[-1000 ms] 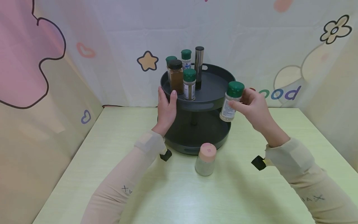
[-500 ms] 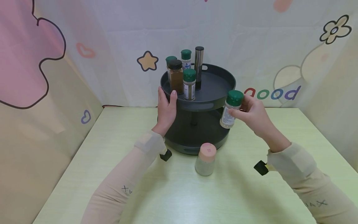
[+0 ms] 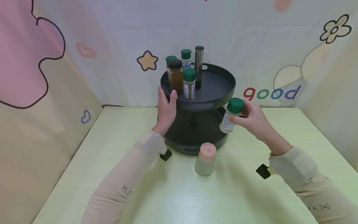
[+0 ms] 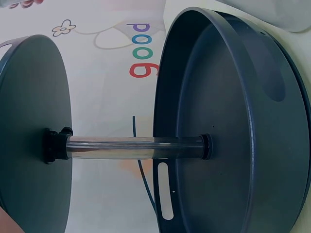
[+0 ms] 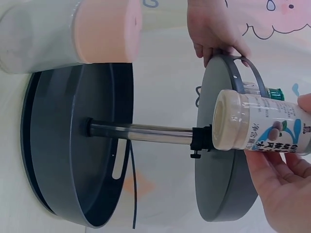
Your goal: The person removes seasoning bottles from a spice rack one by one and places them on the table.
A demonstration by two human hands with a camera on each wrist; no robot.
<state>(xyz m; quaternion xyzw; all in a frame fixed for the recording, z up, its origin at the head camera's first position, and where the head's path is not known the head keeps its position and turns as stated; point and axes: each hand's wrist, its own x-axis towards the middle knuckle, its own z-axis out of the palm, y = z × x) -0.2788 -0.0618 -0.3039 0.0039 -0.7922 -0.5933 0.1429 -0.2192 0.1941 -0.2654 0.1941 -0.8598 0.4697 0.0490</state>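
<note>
Between its thumb and fingers my right hand (image 3: 255, 121) holds a green-capped spice jar (image 3: 227, 122), tilted, in front of the right side of a dark two-tier rack (image 3: 215, 105). The jar is below the upper tray's rim and near the lower tray's edge. Its printed label (image 5: 274, 126) and pale base show in the right wrist view. My left hand (image 3: 167, 110) grips the left rim of the upper tray, thumb in front. A steel post (image 4: 131, 147) joins the tiers in the left wrist view.
On the upper tray stand a brown spice jar (image 3: 176, 79) with a black lid, several green-capped jars (image 3: 189, 87) and a tall metal cylinder (image 3: 199, 65). A pink-lidded glass jar (image 3: 205, 165) stands on the table before the rack. A printed cloth (image 3: 120, 62) hangs behind.
My right hand has moved down with the spice jar, from beside the upper tray's rim to the level of the lower tier. My left hand stays on the rim.
</note>
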